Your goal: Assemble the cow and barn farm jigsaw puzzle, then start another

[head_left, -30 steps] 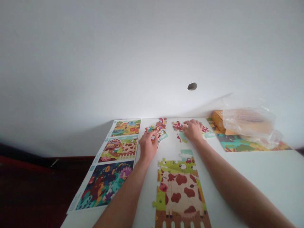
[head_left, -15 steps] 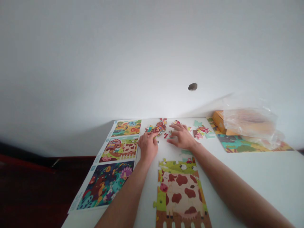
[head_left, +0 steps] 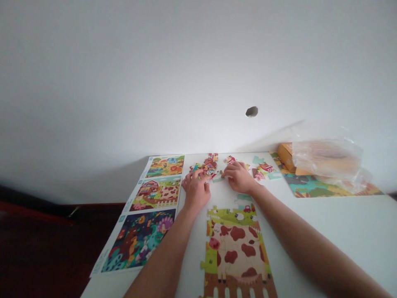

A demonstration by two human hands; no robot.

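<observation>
My left hand (head_left: 197, 190) lies at the near edge of a heap of loose puzzle pieces (head_left: 208, 164), its fingers apart and touching the heap. To its right, my right hand (head_left: 239, 178) has its fingers drawn together at the edge of a pale green puzzle piece (head_left: 218, 177); the exact grip is partly hidden. Beyond that hand lies a piece with a red barn part (head_left: 230, 159). Nearer me, between my forearms, is a joined puzzle section with a brown-spotted cow (head_left: 238, 248). A pale blue piece with a red tractor (head_left: 247, 208) adjoins its top right.
On the left lies a sheet with three printed pictures (head_left: 155, 194). Several pieces (head_left: 263, 169) lie right of my right hand. Farther right, a clear plastic bag (head_left: 328, 157) and an orange box (head_left: 285, 156) rest on a colourful picture sheet (head_left: 325, 188). A wall (head_left: 198, 82) stands behind the table.
My right hand has drawn its spread fingers together, at a pale green piece that now shows between the hands. My left hand has shifted slightly right, its fingers spreading over the heap.
</observation>
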